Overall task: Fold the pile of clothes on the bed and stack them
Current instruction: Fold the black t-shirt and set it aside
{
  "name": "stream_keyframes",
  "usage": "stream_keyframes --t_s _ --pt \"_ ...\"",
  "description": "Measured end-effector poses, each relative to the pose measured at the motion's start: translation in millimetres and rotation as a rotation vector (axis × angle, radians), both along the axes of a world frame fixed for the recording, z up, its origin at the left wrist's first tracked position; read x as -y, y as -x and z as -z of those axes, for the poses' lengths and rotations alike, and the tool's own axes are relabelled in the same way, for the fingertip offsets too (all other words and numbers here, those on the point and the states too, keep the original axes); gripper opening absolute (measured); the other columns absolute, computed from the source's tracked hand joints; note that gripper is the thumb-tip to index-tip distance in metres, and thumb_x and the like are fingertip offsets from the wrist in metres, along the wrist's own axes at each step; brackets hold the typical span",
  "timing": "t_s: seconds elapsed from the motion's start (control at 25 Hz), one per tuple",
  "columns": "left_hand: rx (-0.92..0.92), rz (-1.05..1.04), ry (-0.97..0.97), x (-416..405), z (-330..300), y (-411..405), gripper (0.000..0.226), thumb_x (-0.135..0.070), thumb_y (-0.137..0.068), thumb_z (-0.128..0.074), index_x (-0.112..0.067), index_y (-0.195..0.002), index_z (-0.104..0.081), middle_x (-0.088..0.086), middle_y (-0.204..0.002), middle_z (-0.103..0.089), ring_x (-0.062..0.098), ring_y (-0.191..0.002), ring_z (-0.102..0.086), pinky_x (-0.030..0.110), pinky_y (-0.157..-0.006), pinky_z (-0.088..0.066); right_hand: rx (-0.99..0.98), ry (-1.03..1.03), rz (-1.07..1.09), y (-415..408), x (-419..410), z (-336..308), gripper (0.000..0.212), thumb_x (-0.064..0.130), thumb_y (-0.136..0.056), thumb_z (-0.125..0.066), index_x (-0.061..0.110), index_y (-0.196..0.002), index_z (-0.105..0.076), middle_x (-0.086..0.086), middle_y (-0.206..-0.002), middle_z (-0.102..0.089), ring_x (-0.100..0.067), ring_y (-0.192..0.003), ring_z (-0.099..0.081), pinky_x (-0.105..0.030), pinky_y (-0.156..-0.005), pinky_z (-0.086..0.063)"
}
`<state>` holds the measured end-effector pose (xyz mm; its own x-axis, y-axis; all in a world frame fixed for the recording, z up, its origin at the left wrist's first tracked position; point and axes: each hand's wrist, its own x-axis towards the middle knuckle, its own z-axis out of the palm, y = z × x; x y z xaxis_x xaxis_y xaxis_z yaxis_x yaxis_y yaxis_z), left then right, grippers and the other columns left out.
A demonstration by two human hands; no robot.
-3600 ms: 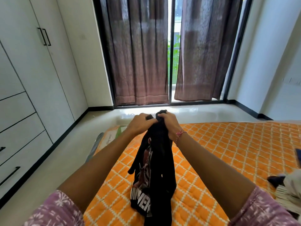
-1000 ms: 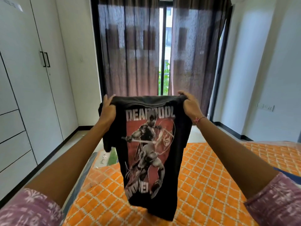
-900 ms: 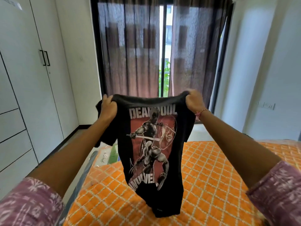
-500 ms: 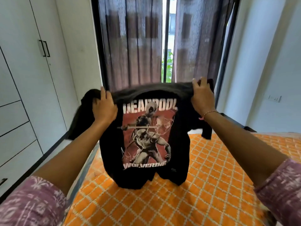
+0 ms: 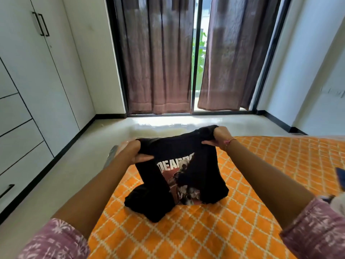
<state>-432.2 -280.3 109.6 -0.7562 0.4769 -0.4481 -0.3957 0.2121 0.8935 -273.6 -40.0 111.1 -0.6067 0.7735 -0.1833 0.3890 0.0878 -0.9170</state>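
Both hands' fingers pinch the black T-shirt (image 5: 179, 165) (hem crumpled on bed (image 5: 261, 165)).

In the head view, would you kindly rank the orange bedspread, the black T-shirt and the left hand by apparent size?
1. Orange bedspread
2. Black T-shirt
3. Left hand

Nearness to the camera differs little between them, so the ranking is safe.

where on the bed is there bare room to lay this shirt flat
Bare orange quilt lies right of the black t-shirt, and also nearer, between the forearms. The right edge is crowded by other clothes. Left hand and right hand grip the shirt's top.
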Motion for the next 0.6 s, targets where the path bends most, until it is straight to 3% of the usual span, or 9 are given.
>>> stream_keyframes --t_s 0.08,0.16,0.2,0.24,0.28,0.32,0.4,0.48,0.6 --pt "0.117 -0.171 -0.262 -27 8 22 0.021 0.0 -0.098 -0.032 -0.005 -0.107 -0.049 0.018 -0.108 -0.056 0.035 -0.083 -0.06 0.044 -0.072 -0.056 -0.256 0.213 0.111 32 -8 8 0.041 0.012 -0.085 -0.068 0.0 -0.122 -0.056 -0.01 -0.115 -0.06 -0.022 -0.107 -0.056 -0.034 -0.082 -0.058" --pt "0.133 -0.26 -0.381 -52 3 48 0.024 0.003 -0.094 -0.032 -0.007 -0.092 -0.054 0.015 -0.094 -0.057 0.027 -0.076 -0.057 0.034 -0.068 -0.055 -0.345 0.318 0.179 62 -18 -2 0.032 -0.003 -0.094 -0.04 -0.002 -0.123 -0.054 -0.014 -0.114 -0.054 -0.029 -0.105 -0.051 -0.029 -0.053 -0.059" --pt "0.098 -0.274 -0.413 -66 -8 65 0.026 0.003 -0.093 -0.033 -0.009 -0.084 -0.054 0.011 -0.084 -0.059 0.023 -0.072 -0.056 0.029 -0.06 -0.053 -0.357 0.268 0.194 77 -28 -13 0.033 -0.004 -0.095 -0.035 -0.001 -0.121 -0.055 -0.014 -0.112 -0.054 -0.029 -0.104 -0.05 -0.028 -0.047 -0.056" --pt "0.041 -0.275 -0.448 -77 -23 79 0.028 0.003 -0.091 -0.034 -0.011 -0.08 -0.056 0.008 -0.077 -0.061 0.02 -0.069 -0.055 0.026 -0.054 -0.052 -0.324 0.129 0.183 88 -33 -29 0.034 -0.004 -0.094 -0.032 0.001 -0.115 -0.058 -0.014 -0.109 -0.056 -0.029 -0.104 -0.051 -0.029 -0.051 -0.056" --pt "-0.056 -0.269 -0.452 -88 -43 94 0.029 0.003 -0.089 -0.033 -0.01 -0.083 -0.059 0.008 -0.077 -0.065 0.019 -0.07 -0.056 0.024 -0.054 -0.053 -0.25 -0.041 0.187 98 -39 -48 0.035 -0.005 -0.093 -0.03 0.003 -0.109 -0.061 -0.015 -0.109 -0.058 -0.03 -0.107 -0.052 -0.033 -0.063 -0.057" --pt "-0.189 -0.268 -0.437 -98 -66 107 0.032 0.002 -0.088 -0.032 -0.006 -0.094 -0.063 0.012 -0.089 -0.068 0.022 -0.078 -0.059 0.026 -0.065 -0.056 -0.188 -0.237 0.201 106 -46 -67 0.038 -0.006 -0.091 -0.03 0.003 -0.11 -0.062 -0.018 -0.116 -0.058 -0.031 -0.115 -0.051 -0.037 -0.081 -0.054" --pt "-0.511 -0.301 -0.337 -110 -117 132 0.048 -0.004 -0.084 -0.031 0.001 -0.124 -0.056 0.021 -0.124 -0.059 0.031 -0.109 -0.058 0.038 -0.096 -0.049 -0.21 -0.507 0.165 117 -61 -113 0.049 -0.011 -0.087 -0.032 0.001 -0.129 -0.055 -0.022 -0.15 -0.029 -0.031 -0.136 -0.033 -0.031 -0.111 -0.028" --pt "-0.891 -0.295 -0.228 -113 -166 143 0.053 -0.004 -0.082 -0.031 0.005 -0.132 -0.047 0.021 -0.135 -0.05 0.033 -0.123 -0.047 0.033 -0.105 -0.037 -0.287 -0.758 0.203 116 -63 -162 0.058 -0.015 -0.086 -0.033 0.005 -0.138 -0.046 -0.016 -0.159 0.005 -0.028 -0.145 -0.013 -0.025 -0.114 -0.015" --pt "-1.423 -0.145 -0.147 -109 -200 133 0.044 -0.004 -0.073 -0.033 0.01 -0.111 -0.052 0.027 -0.116 -0.051 0.034 -0.107 -0.05 0.03 -0.093 -0.036 -0.4 -0.865 0.273 109 -64 -210 0.059 -0.014 -0.087 -0.035 0.009 -0.14 -0.045 -0.012 -0.159 0.013 -0.028 -0.144 -0.011 -0.022 -0.112 -0.017"
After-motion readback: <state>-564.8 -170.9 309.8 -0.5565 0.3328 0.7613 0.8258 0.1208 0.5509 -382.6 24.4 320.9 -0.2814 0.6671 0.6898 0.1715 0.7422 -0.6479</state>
